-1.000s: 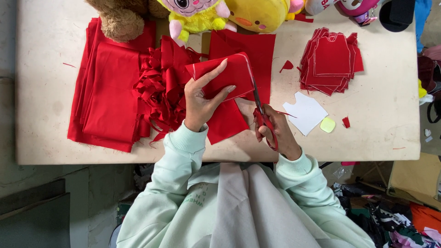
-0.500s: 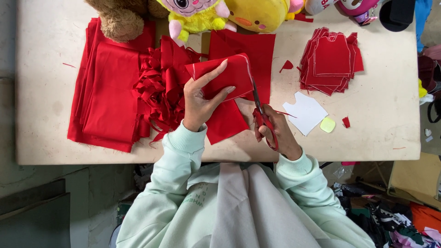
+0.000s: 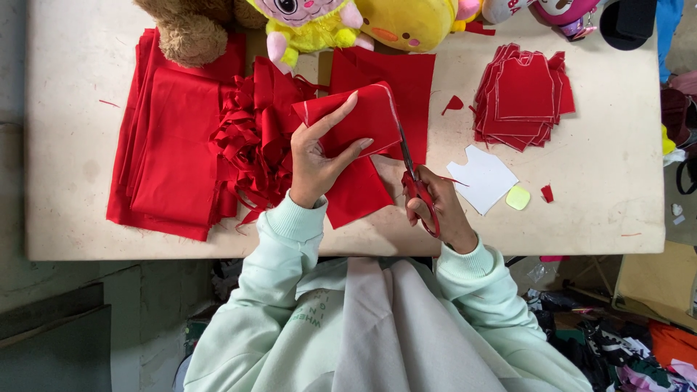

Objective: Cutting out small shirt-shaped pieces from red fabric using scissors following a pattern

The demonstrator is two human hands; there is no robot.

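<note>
My left hand holds a folded piece of red fabric lifted off the table, thumb on top and fingers spread along it. My right hand grips red-handled scissors, whose blades run up along the right edge of that fabric piece. More red fabric hangs from the held piece toward the table's near edge.
A stack of red cloth lies at left beside a heap of red strips. A pile of cut red shapes sits at right, with a white paper template and pale chalk. Plush toys line the far edge of the table.
</note>
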